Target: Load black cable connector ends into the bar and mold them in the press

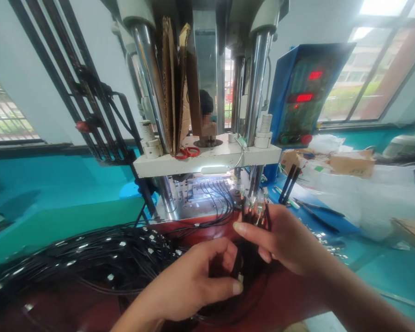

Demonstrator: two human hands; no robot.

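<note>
My right hand (276,237) is closed round a small bunch of black cable ends (259,214). Bare metal connectors and copper-coloured tips poke up above its fingers. Lower and to the left, my left hand (202,276) pinches a black cable with a small metal connector (241,277) between thumb and fingers. Part of that cable is hidden behind the fingers. A large heap of black cables (100,253) with shiny metal ends lies on the red-brown work surface (283,299), left of my hands.
Ahead stands a press with a white plate (207,159) on steel columns; several cables run onto its lit lower bed (183,207). Red-handled scissors (187,152) and cardboard (176,92) rest on the plate. Right are a blue control box (283,87), black tweezers (320,214) and white bags (383,198).
</note>
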